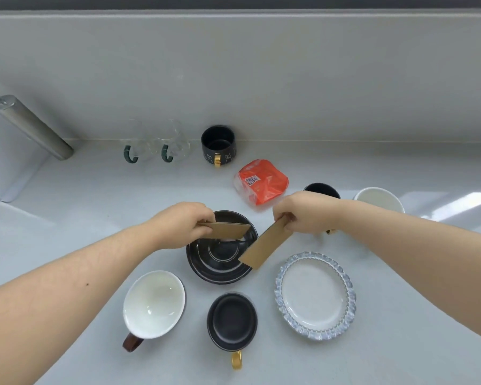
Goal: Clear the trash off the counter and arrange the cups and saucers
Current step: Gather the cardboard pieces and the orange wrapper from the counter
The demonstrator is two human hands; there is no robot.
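On the pale grey table (400, 357), at far left, a brushed-metal cylindrical post (31, 126) leans against the back wall. Right of it, by the wall, stand two clear glass cups with dark green handles (139, 147) and (175, 145), then a black cylindrical mug with a gold handle (218, 145). Nearer the front edge, a white-lined bowl-shaped cup with a brown handle (154, 304) sits upright beside a matte black cup with a gold handle (232, 320). Behind these lies a glossy black round saucer (220, 270). The left hand (184, 225) is over the saucer's far rim, its grip pinched on one end of a flat brown cardboard strip (228, 230) held level above the saucer. The right hand (303, 215) has its grip pinched on the upper end of a second, longer brown cardboard strip (264, 248), which slants down to the left, its lower end over the saucer's right rim; contact there cannot be judged. Behind the hands lies an orange-red plastic wrapper with a barcode label (260, 182). Right of the saucer rests a white round plate with a blue-grey scalloped rim (315, 295). Behind the right wrist, a black cup (321, 188) is partly hidden, and a white cup (378, 200) stands beside it at far right.
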